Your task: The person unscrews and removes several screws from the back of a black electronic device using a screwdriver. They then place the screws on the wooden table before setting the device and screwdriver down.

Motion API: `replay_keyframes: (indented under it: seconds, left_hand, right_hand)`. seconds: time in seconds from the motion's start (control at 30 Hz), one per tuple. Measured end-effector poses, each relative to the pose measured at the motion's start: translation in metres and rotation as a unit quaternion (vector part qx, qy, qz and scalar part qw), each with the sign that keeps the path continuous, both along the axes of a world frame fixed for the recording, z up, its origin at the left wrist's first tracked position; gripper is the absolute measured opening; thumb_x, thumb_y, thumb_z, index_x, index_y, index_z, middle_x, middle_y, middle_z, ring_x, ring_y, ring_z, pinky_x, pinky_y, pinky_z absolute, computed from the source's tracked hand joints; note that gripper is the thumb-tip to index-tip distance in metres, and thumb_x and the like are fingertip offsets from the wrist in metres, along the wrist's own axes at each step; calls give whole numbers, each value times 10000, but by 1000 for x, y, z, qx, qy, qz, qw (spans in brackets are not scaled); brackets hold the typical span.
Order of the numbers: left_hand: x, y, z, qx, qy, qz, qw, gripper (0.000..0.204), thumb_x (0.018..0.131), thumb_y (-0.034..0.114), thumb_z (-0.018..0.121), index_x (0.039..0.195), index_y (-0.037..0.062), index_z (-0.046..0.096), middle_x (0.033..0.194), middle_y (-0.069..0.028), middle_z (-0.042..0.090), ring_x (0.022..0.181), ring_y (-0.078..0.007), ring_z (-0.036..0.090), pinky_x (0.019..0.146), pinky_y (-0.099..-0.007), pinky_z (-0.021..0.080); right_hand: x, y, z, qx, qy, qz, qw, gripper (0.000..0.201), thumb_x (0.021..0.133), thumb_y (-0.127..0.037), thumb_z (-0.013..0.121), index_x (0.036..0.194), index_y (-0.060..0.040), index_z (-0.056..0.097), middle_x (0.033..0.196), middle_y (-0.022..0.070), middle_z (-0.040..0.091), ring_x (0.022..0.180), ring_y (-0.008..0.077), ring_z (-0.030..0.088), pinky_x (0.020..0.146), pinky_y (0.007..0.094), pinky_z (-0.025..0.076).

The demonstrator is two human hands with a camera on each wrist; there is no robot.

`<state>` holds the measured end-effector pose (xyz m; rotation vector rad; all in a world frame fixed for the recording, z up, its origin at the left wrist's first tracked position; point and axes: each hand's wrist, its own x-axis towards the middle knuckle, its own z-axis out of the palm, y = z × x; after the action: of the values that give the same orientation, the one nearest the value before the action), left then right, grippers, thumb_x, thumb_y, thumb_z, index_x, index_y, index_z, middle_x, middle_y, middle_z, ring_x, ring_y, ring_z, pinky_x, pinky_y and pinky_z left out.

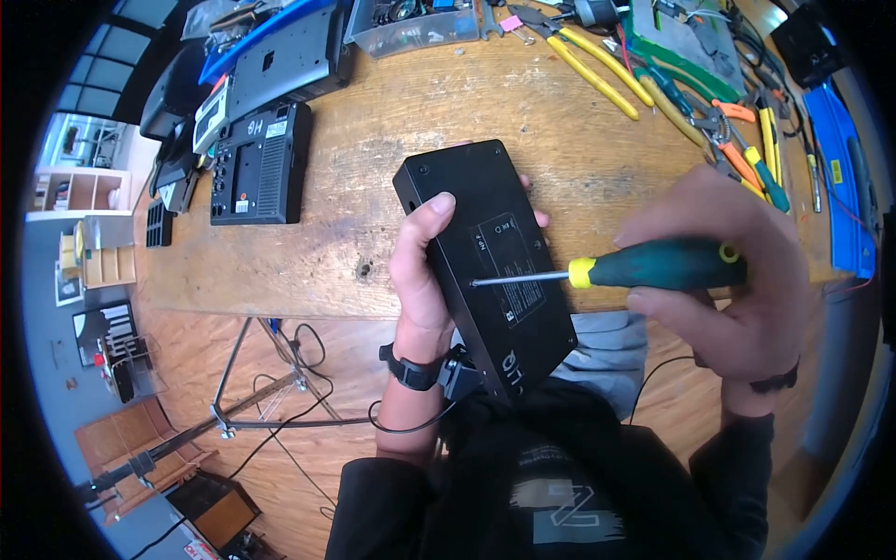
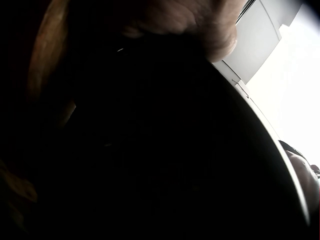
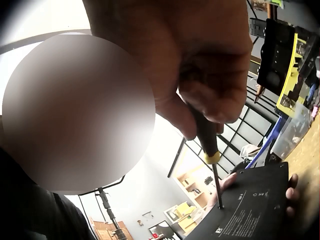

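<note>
A flat black box-shaped device (image 1: 509,345) with a printed label and corner screws is held tilted over the table's front edge. My left hand (image 1: 422,271) grips it, thumb on the near long edge and fingertips showing on the far side. My right hand (image 1: 737,280) holds a screwdriver (image 1: 667,265) by its dark green and yellow handle. Its tip meets a screw hole near the device's left edge, left of the label. In the right wrist view the screwdriver shaft (image 3: 216,185) stands on the device (image 3: 250,200). The device's dark body fills most of the left wrist view.
On the wooden table (image 1: 355,168) lie a black unit with vents (image 1: 266,168) at left and yellow-handled pliers (image 1: 597,75) at the back. More hand tools (image 1: 737,140) crowd the right, beside a blue tray (image 1: 845,187). A clear parts bin (image 1: 415,35) stands behind.
</note>
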<state>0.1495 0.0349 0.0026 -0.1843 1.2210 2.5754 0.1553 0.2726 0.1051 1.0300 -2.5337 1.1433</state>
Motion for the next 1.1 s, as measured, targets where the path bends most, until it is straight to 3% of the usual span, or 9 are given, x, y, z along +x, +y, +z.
replay_keyframes:
  seconds: [0.17, 0.23, 0.3, 0.5, 0.6, 0.73, 0.93, 0.97, 1.1]
  left_hand:
    - [-1, -1, -4, -1, 17, -25, 1000, 781, 926, 530, 506, 1440, -57, 472, 1293, -279, 631, 1065, -390, 706, 882, -495, 622]
    - [-1, 0, -4, -4, 21, -24, 999, 781, 928, 534, 507, 1440, -53, 472, 1297, -278, 631, 1063, -390, 708, 879, -492, 624]
    - [-1, 1, -3, -8, 23, -20, 999, 783, 929, 541, 509, 1439, -52, 471, 1300, -277, 630, 1059, -390, 710, 876, -488, 626]
    - [8, 9, -3, 72, 27, -20, 997, 841, 920, 585, 529, 1453, -59, 434, 1334, -255, 571, 1100, -393, 665, 874, -518, 615]
    - [21, 23, 1, 188, -5, -61, 980, 860, 916, 601, 536, 1451, -64, 423, 1354, -248, 526, 1091, -399, 633, 864, -531, 605]
    - [33, 46, 7, 241, 0, -56, 969, 921, 901, 644, 542, 1451, -84, 414, 1335, -264, 533, 1064, -414, 630, 863, -521, 589]
    - [44, 65, 14, 214, -23, -114, 970, 860, 912, 605, 494, 1481, -37, 431, 1457, -244, 506, 1148, -396, 629, 908, -550, 576]
    - [46, 65, 11, 197, -17, -111, 974, 888, 908, 619, 513, 1481, -53, 420, 1420, -270, 519, 1141, -411, 634, 914, -552, 577]
    - [53, 70, 10, 187, 18, -102, 977, 951, 914, 658, 531, 1498, -78, 382, 1386, -318, 526, 1145, -441, 636, 946, -570, 573]
  right_hand:
    - [11, 9, -16, -46, -94, -80, 991, 492, 819, -25, 790, 1272, 5, 600, 890, 48, 678, 732, 92, 608, 648, 233, 464]
    - [15, 15, -29, -131, -166, -135, 968, 381, 880, -40, 761, 1234, 12, 628, 841, 33, 665, 676, 81, 594, 592, 226, 447]
    - [25, 19, -56, -299, -289, -199, 887, 267, 956, -90, 743, 1192, 12, 670, 784, 18, 655, 612, 67, 587, 525, 213, 426]
    - [72, 14, -117, -557, -407, -83, 719, 312, 1076, -121, 549, 1309, 86, 568, 886, 100, 651, 672, 137, 629, 563, 248, 499]
    - [98, 7, -117, -566, -447, -54, 690, 342, 1081, -118, 533, 1362, 76, 507, 1012, 149, 648, 717, 165, 656, 624, 259, 545]
    - [119, 11, -125, -543, -447, -11, 711, 325, 1089, -104, 514, 1363, 67, 479, 1020, 127, 646, 701, 142, 637, 614, 257, 531]
    - [132, 15, -129, -501, -497, -19, 708, 279, 1101, -125, 523, 1329, 35, 504, 897, -8, 576, 650, 21, 506, 540, 171, 383]
    - [134, 18, -129, -522, -540, -8, 660, 345, 1087, -191, 581, 1346, 27, 513, 885, -43, 553, 658, 1, 480, 541, 147, 347]
    - [138, 17, -143, -561, -516, 48, 645, 548, 1002, -356, 712, 1347, 38, 552, 931, -37, 604, 704, -2, 514, 564, 152, 393]
